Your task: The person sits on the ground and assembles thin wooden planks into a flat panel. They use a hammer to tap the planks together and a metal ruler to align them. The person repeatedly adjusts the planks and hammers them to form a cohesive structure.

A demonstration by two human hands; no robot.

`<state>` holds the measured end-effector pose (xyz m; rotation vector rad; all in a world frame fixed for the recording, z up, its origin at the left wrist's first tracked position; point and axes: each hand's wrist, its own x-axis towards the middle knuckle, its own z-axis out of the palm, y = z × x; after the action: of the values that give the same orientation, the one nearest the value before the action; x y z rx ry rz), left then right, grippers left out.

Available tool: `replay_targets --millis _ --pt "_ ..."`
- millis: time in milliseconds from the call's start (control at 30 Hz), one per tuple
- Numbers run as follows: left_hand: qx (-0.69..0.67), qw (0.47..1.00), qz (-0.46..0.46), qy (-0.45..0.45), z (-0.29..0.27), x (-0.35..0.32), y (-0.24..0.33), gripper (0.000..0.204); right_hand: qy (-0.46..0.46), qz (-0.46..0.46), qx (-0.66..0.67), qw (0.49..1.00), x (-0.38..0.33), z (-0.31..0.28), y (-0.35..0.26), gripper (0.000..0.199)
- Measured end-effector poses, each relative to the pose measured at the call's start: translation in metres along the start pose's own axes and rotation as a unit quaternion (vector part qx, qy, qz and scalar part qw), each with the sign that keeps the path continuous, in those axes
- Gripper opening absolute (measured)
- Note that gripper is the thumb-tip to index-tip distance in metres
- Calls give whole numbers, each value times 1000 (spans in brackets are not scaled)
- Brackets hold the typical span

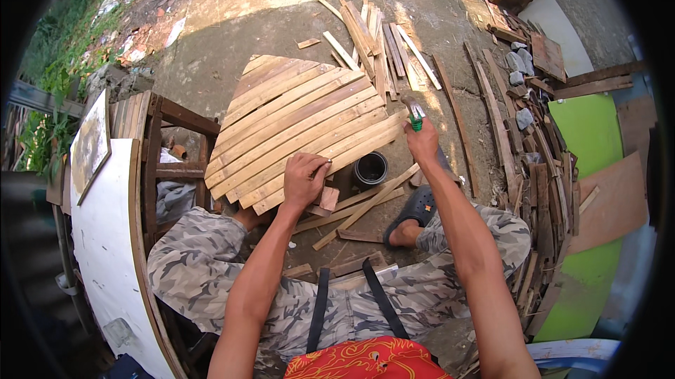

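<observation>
A slatted wooden panel (295, 126) of pale strips laid side by side stretches out in front of me, with one end cut at a slant. At its near edge my left hand (304, 181) rests with fingers pinched around a small, shiny-tipped thing that looks like a nail (328, 161). To the right of the panel, my right hand (422, 143) is closed around a hammer (415, 107) with green on it below the metal head. The hammer is raised beside the last strip's end; most of its handle is hidden by my hand.
A black round container (370, 169) stands under the panel's near edge, beside loose strips (365, 208). More strips (380, 45) lie piled beyond. Scrap wood (548, 189) is stacked at the right. On the left are a wooden frame (151, 161) and a white board (105, 252).
</observation>
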<state>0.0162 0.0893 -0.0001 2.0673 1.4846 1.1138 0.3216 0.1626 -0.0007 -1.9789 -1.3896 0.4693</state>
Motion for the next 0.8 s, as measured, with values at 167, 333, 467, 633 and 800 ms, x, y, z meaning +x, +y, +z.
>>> replay_targets --millis 167,333,467,633,800 --pt "-6 1000 1 2 0 1 1 7 -42 22 7 999 1 -6 -3 45" --pt "-2 1000 9 9 0 1 1 6 -37 8 5 999 2 -8 -5 38" --pt "-14 1000 0 9 0 0 0 6 -16 -11 -9 1000 3 -6 -2 34" --pt "-9 1000 20 9 -1 0 -4 6 -43 23 5 999 3 -4 1 32" --pt "-17 1000 22 11 -1 -2 -7 7 -34 7 -9 999 4 -3 0 31"
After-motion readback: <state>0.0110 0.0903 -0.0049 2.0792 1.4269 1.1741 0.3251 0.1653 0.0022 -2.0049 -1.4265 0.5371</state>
